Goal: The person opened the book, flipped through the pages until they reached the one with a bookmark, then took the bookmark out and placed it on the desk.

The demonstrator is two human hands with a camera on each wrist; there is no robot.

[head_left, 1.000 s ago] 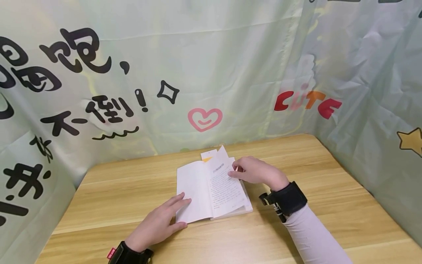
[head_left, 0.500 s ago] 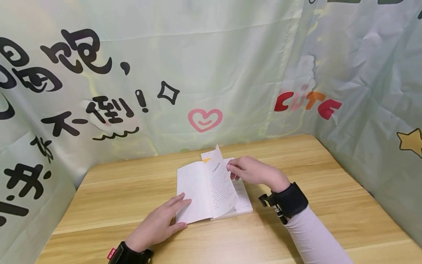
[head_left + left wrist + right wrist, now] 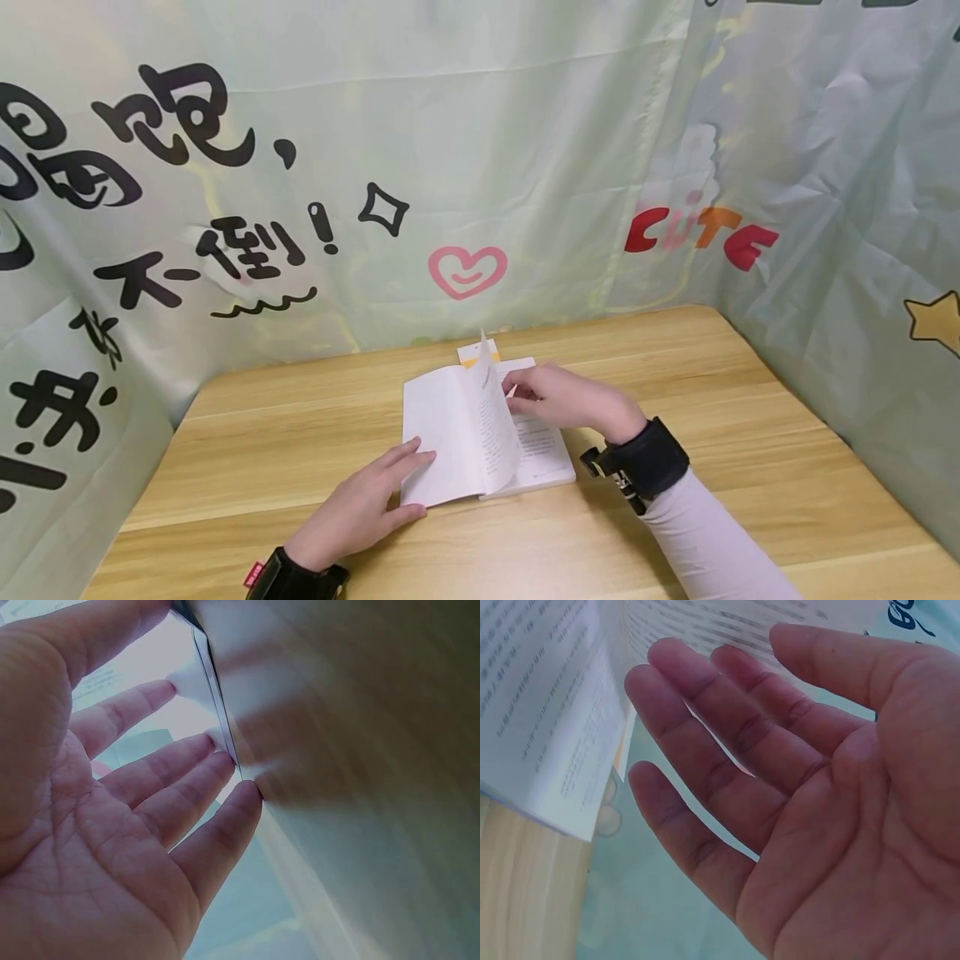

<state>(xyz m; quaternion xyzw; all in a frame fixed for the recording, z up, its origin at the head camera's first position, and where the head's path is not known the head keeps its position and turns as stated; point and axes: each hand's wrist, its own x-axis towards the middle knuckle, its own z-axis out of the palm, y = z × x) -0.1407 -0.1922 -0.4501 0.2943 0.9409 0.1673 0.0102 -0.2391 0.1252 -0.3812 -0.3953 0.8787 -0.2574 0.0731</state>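
Book (image 3: 442,404) is splayed on the wooden table (image 3: 300,433), left hand (image 3: 367,504) loose-fingered on its edge, right hand (image 3: 566,396) kinda relaxed, fingers by a raised page (image 3: 495,437) half-hiding an orange-and-white card (image 3: 470,352), fabric backdrop (image 3: 540,175) reading "CUTE".

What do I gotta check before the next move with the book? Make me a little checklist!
1. Book lying open on the table: ok.
2. Left hand at the book's left edge: ok.
3. Right hand close to the raised page: ok.
4. Raised page lying flat: not ok, it stands up near the middle.
5. Card tucked inside the book: cannot tell; it pokes out past the top, but its lower end is hidden.
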